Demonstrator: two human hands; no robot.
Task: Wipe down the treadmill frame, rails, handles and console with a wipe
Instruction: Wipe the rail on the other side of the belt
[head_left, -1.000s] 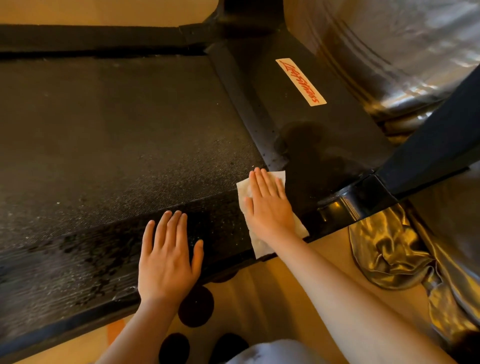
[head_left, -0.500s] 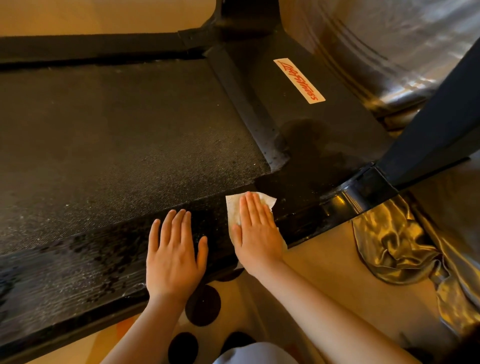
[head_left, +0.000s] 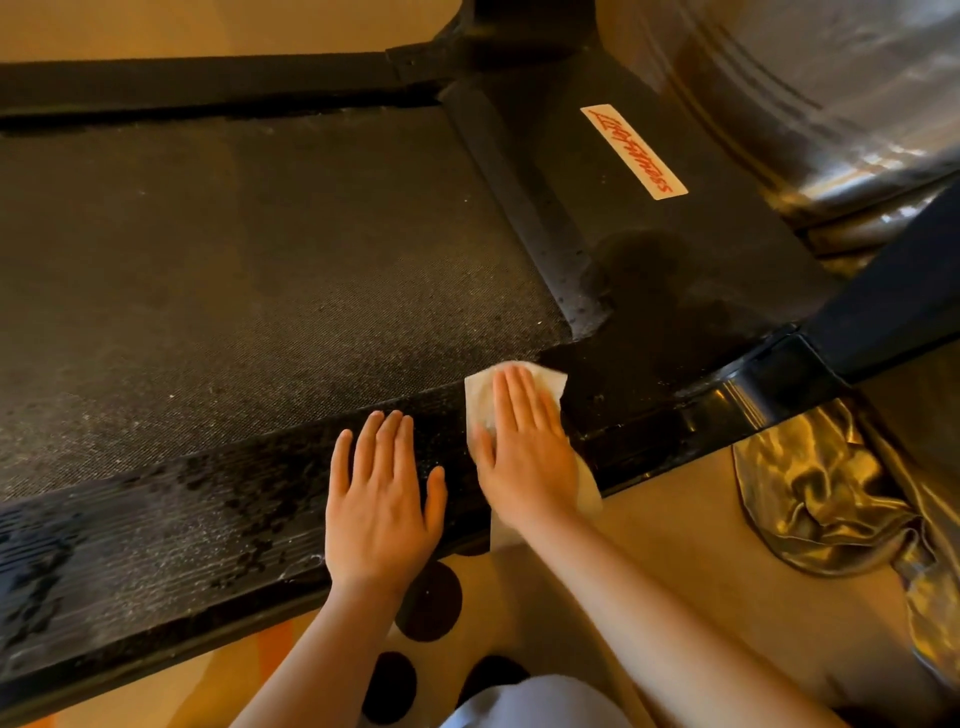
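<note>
The black treadmill lies across the view, its near side rail (head_left: 182, 525) ribbed and dusty, with darker wet patches. My right hand (head_left: 524, 447) lies flat, fingers straight, pressing a white wipe (head_left: 480, 397) onto the rail where it meets the motor cover (head_left: 649, 249). Part of the wipe hangs over the rail's outer edge. Beside it, my left hand (head_left: 382, 499) rests flat on the rail with straight fingers and holds nothing. The running belt (head_left: 260, 270) stretches away to the left.
A black upright post (head_left: 893, 306) rises from the frame base at the right. Shiny gold fabric (head_left: 831, 499) lies crumpled on the tan floor beside it. A white label with red lettering (head_left: 634, 150) sits on the motor cover. A spotted mat (head_left: 431, 603) lies under the rail.
My right hand has slid the wipe left and toward me along the rail, from the motor cover corner to beside my left hand. My left hand has stayed put.
</note>
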